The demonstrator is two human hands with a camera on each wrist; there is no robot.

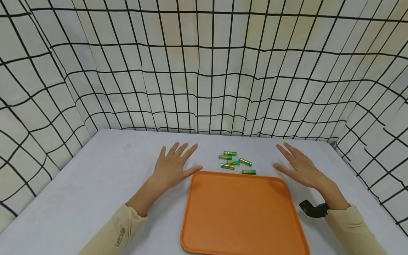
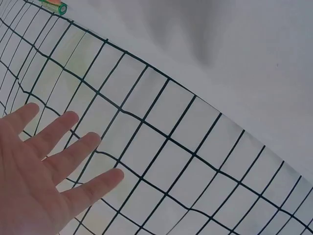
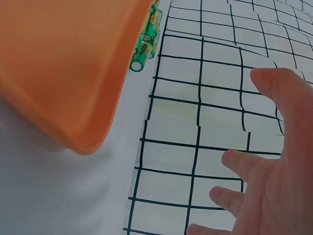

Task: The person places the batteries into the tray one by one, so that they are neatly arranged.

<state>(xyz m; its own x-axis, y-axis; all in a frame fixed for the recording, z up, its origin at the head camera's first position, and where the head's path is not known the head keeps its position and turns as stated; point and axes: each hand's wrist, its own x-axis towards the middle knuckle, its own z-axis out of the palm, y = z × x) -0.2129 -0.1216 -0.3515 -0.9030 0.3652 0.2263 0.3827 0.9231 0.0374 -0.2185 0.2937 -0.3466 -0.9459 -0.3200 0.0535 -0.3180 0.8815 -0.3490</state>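
Note:
My left hand point(image 1: 171, 166) is spread with straight fingers near the back left corner of an orange tray point(image 1: 242, 212), its thumb tip overlapping that corner in the head view. My right hand point(image 1: 301, 166) has its fingers extended to the right of the tray's back right corner, holding nothing. Between the hands, just behind the tray, several green and gold batteries point(image 1: 245, 162) lie loosely grouped on the white table. The left wrist view shows the left palm point(image 2: 29, 181) with fingers apart. In the right wrist view the right hand point(image 3: 274, 181) is likewise unoccupied beside the tray point(image 3: 63, 63).
White walls with a black grid point(image 1: 204, 81) enclose the back and both sides of the white table point(image 1: 79, 191). A black strap with a protruding piece point(image 1: 313, 209) sits on the right wrist. Both forearms wear beige sleeves point(image 1: 118, 230).

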